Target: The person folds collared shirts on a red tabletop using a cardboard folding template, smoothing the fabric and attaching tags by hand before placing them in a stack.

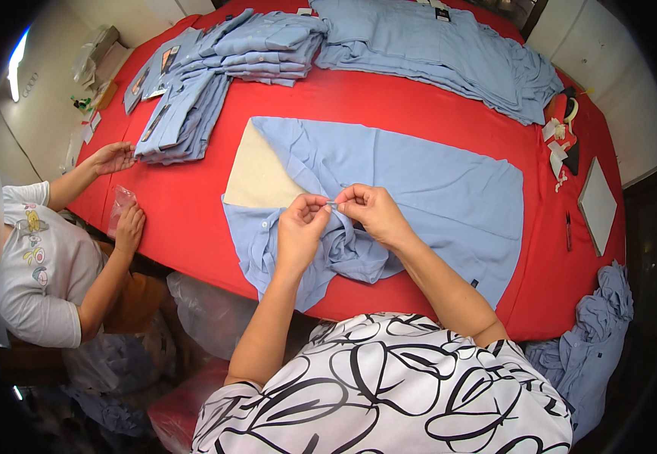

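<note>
A light blue shirt [434, 197] lies spread on the table in front of me, its near left part bunched in loose folds. White buttons show on that crumpled part. Over the bunched cloth, my left hand [302, 228] and my right hand [374, 215] meet fingertip to fingertip. Both pinch a small bluish bit between thumb and forefinger, apparently an edge of the shirt; its exact part is too small to make out. At the shirt's left end a cream-coloured panel [262, 172] shows beside the blue cloth.
Folded blue shirts [268, 47] with tags are stacked at the far left, and a wide pile of blue garments [411, 53] lies behind. A co-worker [48, 265] at the left holds a clear plastic bag [122, 203]. A white board [597, 206] rests on the red-covered table's [192, 227] right side.
</note>
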`<action>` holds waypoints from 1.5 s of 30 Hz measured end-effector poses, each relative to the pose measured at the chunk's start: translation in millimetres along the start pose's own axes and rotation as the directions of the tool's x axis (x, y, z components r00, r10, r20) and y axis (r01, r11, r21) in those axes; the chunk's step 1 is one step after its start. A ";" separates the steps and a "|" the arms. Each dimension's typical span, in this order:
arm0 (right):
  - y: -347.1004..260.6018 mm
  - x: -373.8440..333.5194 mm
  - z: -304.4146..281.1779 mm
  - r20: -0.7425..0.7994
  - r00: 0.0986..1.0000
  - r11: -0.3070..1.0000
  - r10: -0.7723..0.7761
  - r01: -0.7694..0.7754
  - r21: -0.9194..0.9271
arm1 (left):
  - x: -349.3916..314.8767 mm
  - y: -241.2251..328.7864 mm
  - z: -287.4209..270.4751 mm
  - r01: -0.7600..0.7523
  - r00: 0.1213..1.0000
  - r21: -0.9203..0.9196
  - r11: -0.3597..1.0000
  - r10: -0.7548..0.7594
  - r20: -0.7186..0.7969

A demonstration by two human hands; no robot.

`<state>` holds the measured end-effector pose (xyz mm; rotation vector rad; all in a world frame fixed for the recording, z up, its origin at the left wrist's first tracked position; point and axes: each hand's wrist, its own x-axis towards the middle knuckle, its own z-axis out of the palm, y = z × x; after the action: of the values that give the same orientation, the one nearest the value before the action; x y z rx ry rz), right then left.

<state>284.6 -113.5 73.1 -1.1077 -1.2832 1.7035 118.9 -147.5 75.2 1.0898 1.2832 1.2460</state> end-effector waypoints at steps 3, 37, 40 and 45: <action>4.8 1.3 0.2 -0.001 1.000 1.000 -0.011 0.011 -0.003 | 1.1 -4.1 -1.1 0.026 1.000 -0.094 0.995 -0.025 0.007; 19.2 4.0 11.4 0.023 1.000 0.911 0.020 -0.028 0.413 | -3.1 -0.4 4.5 0.039 0.999 -0.132 0.991 -0.039 0.003; 21.1 2.6 14.8 -0.021 0.999 0.963 -0.035 0.039 0.268 | -6.1 3.3 2.8 0.047 0.999 -0.146 0.988 -0.048 0.000; 18.3 0.8 18.7 -0.043 0.992 0.980 -0.115 0.120 0.156 | 1.0 -3.8 -4.2 0.123 0.992 -0.260 0.958 -0.113 0.053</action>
<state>266.1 -123.7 57.7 -0.9451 -1.1484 1.6604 114.8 -147.2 71.1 0.8302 1.1011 1.2590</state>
